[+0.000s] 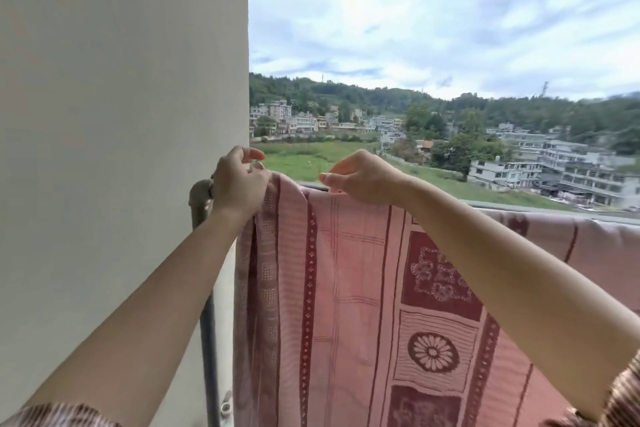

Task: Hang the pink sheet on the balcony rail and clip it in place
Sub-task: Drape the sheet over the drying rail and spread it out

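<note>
Pink sheet (349,288) with dark red flower squares, draped over balcony rail (554,211) from 9 to 3 o'clock; left hand (239,180) at 10 o'clock, closed on bunched sheet corner beside wall (121,114); right hand (363,177) near centre, fingers pinching top edge; clip not discernible.

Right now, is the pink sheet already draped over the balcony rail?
Yes, the pink sheet hangs over the balcony rail, with the left hand and right hand at its top edge.
</note>
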